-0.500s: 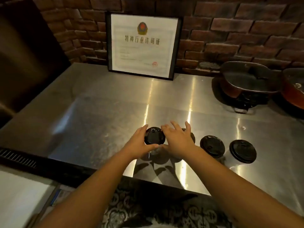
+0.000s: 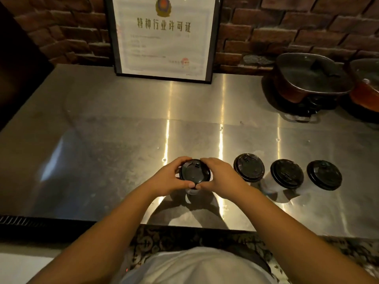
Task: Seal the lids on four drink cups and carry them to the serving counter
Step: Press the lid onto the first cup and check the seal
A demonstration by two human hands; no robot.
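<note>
Both hands wrap the black lid (image 2: 194, 172) of the leftmost cup (image 2: 191, 190); its white body is mostly hidden beneath them. Left hand (image 2: 170, 177) fingers grip the rim at nine o'clock, right hand (image 2: 220, 176) fingers at three. Three lidded cups (image 2: 286, 175) line the steel table (image 2: 102, 140) toward three o'clock. A framed certificate (image 2: 164, 37) leans at twelve; dark pans (image 2: 307, 78) sit at two, the far one cut off.

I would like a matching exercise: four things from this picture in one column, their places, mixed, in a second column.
Things:
1. framed certificate
2. dark pot
3. leftmost cup
4. rightmost cup

Places:
A. between left hand and right hand
B. leaning on the brick wall
C. end of the row, untouched
D. back right of the counter

Pairs: 1-B, 2-D, 3-A, 4-C
</note>
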